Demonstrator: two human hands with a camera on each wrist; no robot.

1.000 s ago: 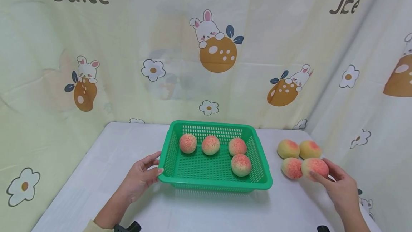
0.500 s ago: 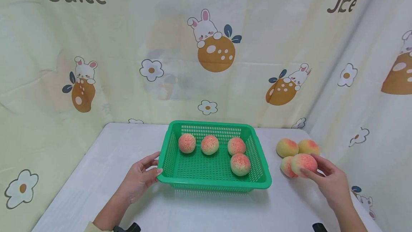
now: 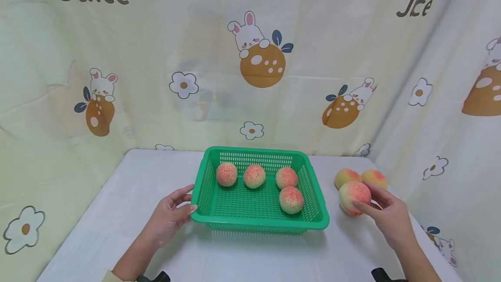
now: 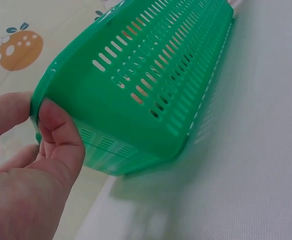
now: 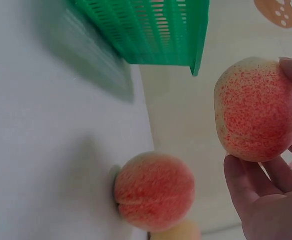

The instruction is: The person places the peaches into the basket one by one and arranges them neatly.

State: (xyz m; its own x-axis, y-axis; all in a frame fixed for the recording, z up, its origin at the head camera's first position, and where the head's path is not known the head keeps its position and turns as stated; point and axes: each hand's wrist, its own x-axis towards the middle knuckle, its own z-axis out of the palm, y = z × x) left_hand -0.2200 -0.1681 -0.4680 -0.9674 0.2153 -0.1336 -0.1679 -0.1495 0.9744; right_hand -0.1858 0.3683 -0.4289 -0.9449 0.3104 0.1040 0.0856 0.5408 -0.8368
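Observation:
My left hand pinches the near left corner of a green plastic basket, thumb and fingers at its rim in the left wrist view. Inside the basket lie several peaches, one near its right side. Off to the right, my right hand holds a pink-speckled peach between thumb and fingers, raised above the table. Under it, mostly covered in the head view, another reddish peach sits on the table. Two yellower peaches, one at the left and one at the right, lie just behind.
A white cloth covers the table. Behind it hangs a pale curtain printed with rabbits and fruit, and the curtain continues along the right side. The basket stands between the two hands.
My right hand has moved left with the peach, lifting it from beside the others to over the front reddish one. The left hand stays on the basket corner.

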